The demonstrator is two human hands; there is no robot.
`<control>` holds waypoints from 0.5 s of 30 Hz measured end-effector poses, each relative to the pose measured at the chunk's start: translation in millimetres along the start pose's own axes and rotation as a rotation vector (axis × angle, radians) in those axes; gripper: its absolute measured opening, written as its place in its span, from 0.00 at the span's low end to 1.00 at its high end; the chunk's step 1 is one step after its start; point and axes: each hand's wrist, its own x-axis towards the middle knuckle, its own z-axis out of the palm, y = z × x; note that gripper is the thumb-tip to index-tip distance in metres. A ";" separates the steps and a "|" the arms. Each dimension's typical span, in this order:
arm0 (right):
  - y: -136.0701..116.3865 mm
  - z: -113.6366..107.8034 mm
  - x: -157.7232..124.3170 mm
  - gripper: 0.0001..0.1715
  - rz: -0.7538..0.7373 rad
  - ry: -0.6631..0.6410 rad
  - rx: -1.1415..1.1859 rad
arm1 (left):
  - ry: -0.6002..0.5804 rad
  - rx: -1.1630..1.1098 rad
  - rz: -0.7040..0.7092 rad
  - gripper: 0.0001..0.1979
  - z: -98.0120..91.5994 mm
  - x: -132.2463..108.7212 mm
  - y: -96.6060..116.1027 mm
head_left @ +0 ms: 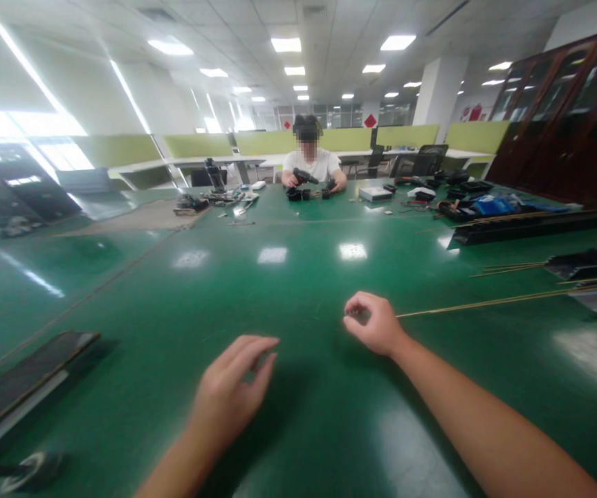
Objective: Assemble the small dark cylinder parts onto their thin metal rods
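My right hand [375, 324] is curled above the green table, thumb and forefinger bent toward each other. A thin brass-coloured rod [464, 306] runs from the right side into this hand; its end is hidden by the fingers, where a small dark bit shows. My left hand [236, 380] hovers to the left and nearer to me, fingers bent together and thumb a little apart, nothing visible between them. More thin rods [510, 267] jut from a dark metal channel [589, 261] on the right.
A long dark board [28, 384] lies at left, near a blurred round object [31, 470]. Across the green table [298, 277] a person [311, 166] handles black devices. Tools and cables [490, 205] crowd the far right beside a long black channel [531, 227].
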 end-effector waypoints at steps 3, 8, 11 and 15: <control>-2.2 -0.4 -2.0 0.01 -0.053 -0.062 0.058 | -0.161 -0.081 0.134 0.18 49.8 34.3 16.1; -1.0 2.1 -2.2 0.05 -0.071 -0.107 0.065 | -0.258 -0.058 0.276 0.15 95.4 71.5 31.3; -1.1 1.8 -1.3 0.08 -0.032 -0.123 0.061 | -0.258 -0.004 0.262 0.11 102.2 77.4 34.5; -3.7 -0.3 -1.2 0.07 0.012 -0.171 0.089 | -0.237 0.042 0.178 0.08 88.3 68.1 24.0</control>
